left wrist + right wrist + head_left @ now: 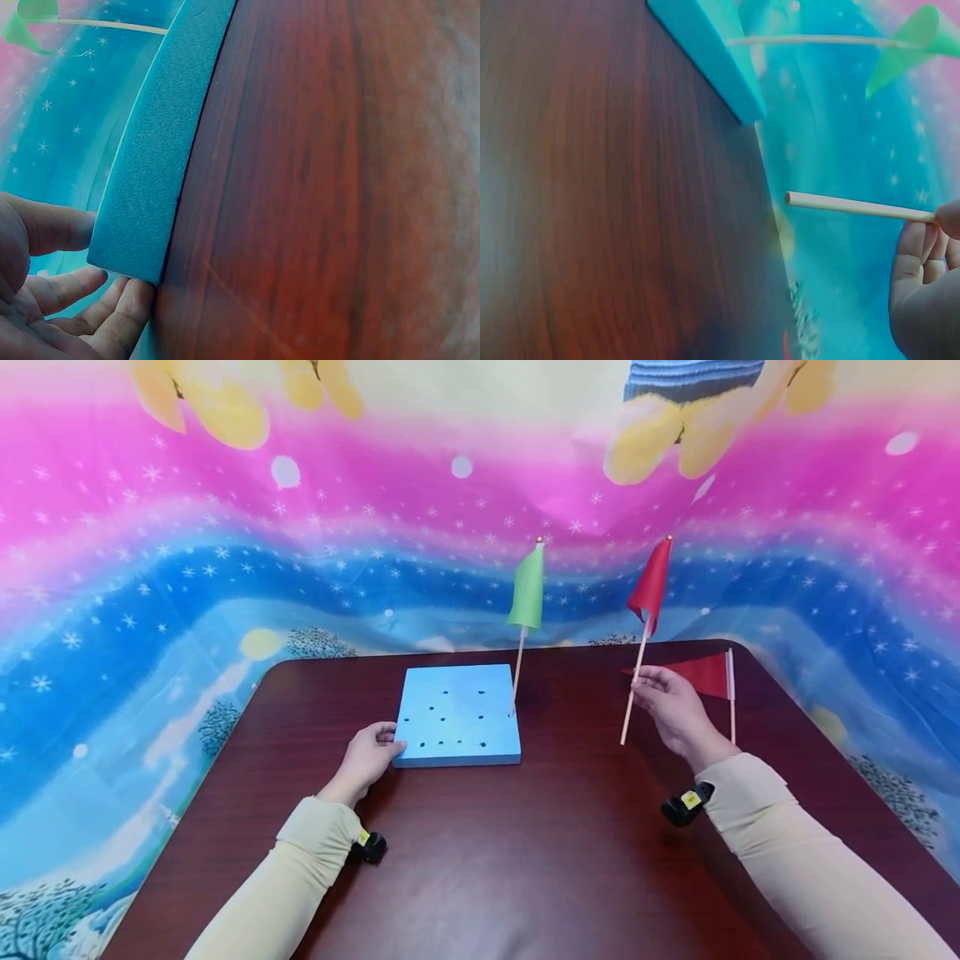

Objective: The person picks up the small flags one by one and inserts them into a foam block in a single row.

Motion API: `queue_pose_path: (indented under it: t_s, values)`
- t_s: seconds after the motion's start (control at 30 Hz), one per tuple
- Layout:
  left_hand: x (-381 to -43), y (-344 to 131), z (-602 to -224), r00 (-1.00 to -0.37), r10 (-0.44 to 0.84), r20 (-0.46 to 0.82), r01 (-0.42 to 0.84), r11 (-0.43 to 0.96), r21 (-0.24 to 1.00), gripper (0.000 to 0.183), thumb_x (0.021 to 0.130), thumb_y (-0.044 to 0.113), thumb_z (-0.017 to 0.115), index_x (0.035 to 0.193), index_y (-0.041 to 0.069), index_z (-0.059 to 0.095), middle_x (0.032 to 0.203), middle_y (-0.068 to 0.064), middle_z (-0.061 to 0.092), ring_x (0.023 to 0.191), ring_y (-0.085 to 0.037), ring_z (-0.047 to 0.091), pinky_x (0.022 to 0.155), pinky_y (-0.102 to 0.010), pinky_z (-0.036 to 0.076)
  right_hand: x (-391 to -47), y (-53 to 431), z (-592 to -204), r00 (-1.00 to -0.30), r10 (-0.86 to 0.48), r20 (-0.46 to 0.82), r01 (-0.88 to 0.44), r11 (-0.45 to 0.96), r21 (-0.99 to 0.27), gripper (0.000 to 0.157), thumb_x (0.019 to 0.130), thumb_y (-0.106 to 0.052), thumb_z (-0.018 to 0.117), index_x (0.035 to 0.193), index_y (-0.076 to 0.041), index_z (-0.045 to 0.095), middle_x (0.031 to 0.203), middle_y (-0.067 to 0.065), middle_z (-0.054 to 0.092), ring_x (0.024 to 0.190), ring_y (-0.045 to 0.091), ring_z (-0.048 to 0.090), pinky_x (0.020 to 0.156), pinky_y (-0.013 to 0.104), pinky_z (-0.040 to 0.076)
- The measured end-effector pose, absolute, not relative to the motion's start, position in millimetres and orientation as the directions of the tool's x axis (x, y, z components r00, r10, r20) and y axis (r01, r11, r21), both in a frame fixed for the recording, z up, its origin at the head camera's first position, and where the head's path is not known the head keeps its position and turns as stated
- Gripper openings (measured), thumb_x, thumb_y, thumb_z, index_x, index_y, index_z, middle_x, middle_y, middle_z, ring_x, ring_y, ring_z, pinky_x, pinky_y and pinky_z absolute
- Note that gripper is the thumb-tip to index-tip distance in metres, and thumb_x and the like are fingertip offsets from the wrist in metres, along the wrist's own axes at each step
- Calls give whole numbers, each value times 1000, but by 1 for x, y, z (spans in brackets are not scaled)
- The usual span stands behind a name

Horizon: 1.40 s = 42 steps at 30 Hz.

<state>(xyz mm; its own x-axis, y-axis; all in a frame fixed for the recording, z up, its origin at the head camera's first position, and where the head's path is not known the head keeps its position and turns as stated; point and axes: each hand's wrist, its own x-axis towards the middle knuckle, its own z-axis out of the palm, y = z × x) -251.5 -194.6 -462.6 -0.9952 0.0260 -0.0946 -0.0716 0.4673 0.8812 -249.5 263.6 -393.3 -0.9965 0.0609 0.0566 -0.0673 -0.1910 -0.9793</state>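
Reddish-brown wooden table: left hand (fingers loosely extended) touches square blue foam block; toward far right corner, right hand, fingers closed, pinches red flag by wooden stick.

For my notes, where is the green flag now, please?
In the head view, the green flag stands at the right edge of the blue board, left of the held red flag.

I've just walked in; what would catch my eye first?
Probably the red flag raised in the right hand. Then the green flag standing at the right edge of the blue board, beneath a vivid pink-and-blue backdrop.
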Motion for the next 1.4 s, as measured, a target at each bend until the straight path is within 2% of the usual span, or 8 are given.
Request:
queue_pose_path:
  t_s: [0.4,0.67,0.87,1.13,1.4]
  values:
    - [-250,-196,-465,-994,21,-106,-84,461,883,48,101,9,64,145,-6,51,132,-25,57,123,-37,56,100,-50,49,-255,216,-384,-980,78,185,-191,-76,-979,18,103,7,53,112,-8,57,94,-3,58,91,9,57,83,20,51]
    - [-249,-195,-467,-995,32,-90,-66,450,891,48,101,9,63,145,-8,50,132,-26,57,124,-39,56,101,-51,49,-261,184,-376,-955,56,292,-292,8,-956,20,100,11,55,119,6,56,96,-3,60,93,14,57,84,20,51]
    - [-247,-196,-473,-994,31,-101,-76,451,889,47,101,7,64,144,-8,50,131,-25,57,122,-38,57,99,-50,49,-262,163,-375,-952,21,305,-304,45,-952,19,100,11,55,118,9,56,96,-4,60,92,11,56,83,20,50]
    - [-248,-197,-468,-996,32,-79,-56,450,891,47,101,7,64,143,-9,51,130,-25,57,120,-37,57,98,-48,50,-264,134,-369,-946,-52,320,-324,86,-942,23,101,7,57,123,14,56,106,11,59,99,20,56,86,22,50]
    - [-253,-196,-463,-998,20,-63,-47,449,892,47,100,7,65,142,-9,52,129,-25,58,118,-36,56,98,-47,50,-272,105,-369,-938,-102,331,-342,108,-934,23,100,7,58,122,12,57,110,20,58,96,18,55,83,22,50]
